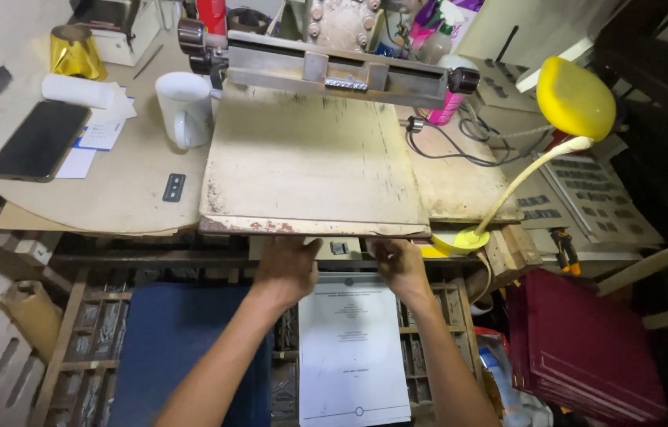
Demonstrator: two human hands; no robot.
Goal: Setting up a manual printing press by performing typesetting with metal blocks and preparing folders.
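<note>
I see the big worn board point(314, 170) lying flat on the desk point(124, 186), its bed bare under the metal press bar point(334, 71); nothing is loaded on it yet, I judge. A white printed sheet point(354, 348) lies below the desk edge, between my forearms, its top end just under my hands. A blue cover point(184, 348) sits left of it, a stack of maroon covers point(587, 348) to the right. My left hand point(286, 265) and right hand point(401, 265) reach under the board's front lip, palms down. Their fingertips are hidden there, so I cannot tell whether they grip anything. A small dark piece point(339, 247) between them is too small to identify.
</note>
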